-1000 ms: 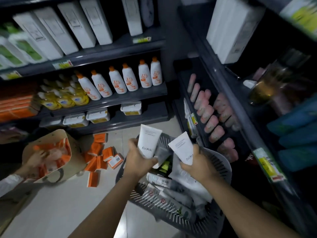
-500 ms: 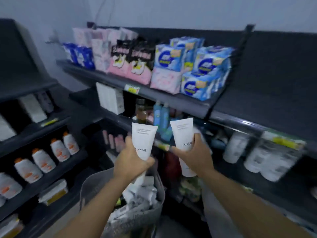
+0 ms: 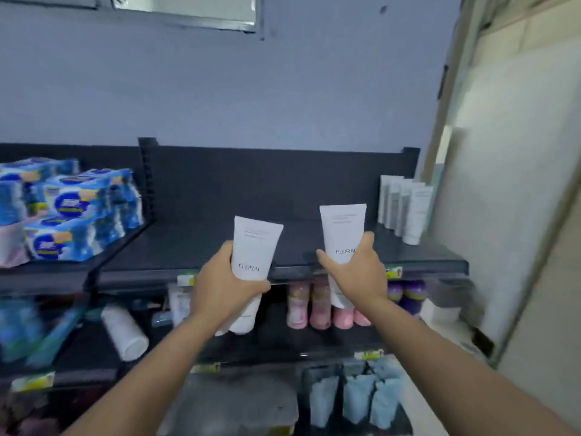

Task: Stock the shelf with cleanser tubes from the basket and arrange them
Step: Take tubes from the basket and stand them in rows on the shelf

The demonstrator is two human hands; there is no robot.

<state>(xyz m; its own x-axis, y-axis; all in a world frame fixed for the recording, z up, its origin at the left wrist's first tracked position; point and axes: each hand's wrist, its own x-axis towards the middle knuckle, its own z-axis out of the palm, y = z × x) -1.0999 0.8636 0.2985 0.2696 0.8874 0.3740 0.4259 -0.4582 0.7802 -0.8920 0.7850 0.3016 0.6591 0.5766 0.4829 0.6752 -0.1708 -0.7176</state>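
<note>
My left hand point(image 3: 224, 286) grips a white cleanser tube point(image 3: 254, 247) marked FLORAL, held upright with its cap down. A second white FLORAL tube point(image 3: 342, 231) stands upright in my right hand point(image 3: 358, 275). Both tubes are raised in front of the front edge of the dark top shelf point(image 3: 201, 247). Several white cleanser tubes point(image 3: 404, 209) stand in a row at the shelf's far right end. The basket is out of view.
Blue wrapped packs point(image 3: 72, 212) are stacked on the top shelf at left. Below it stand pink bottles point(image 3: 309, 306), purple-capped items point(image 3: 405, 292) and a white bottle point(image 3: 124, 332) lying on its side. Light blue pouches point(image 3: 356, 396) fill the lowest shelf. A wall panel point(image 3: 518, 199) closes the right side.
My view rose from the basket on the floor to the top shelf. Both hands lifted their tubes out of the basket up to shelf height and moved apart.
</note>
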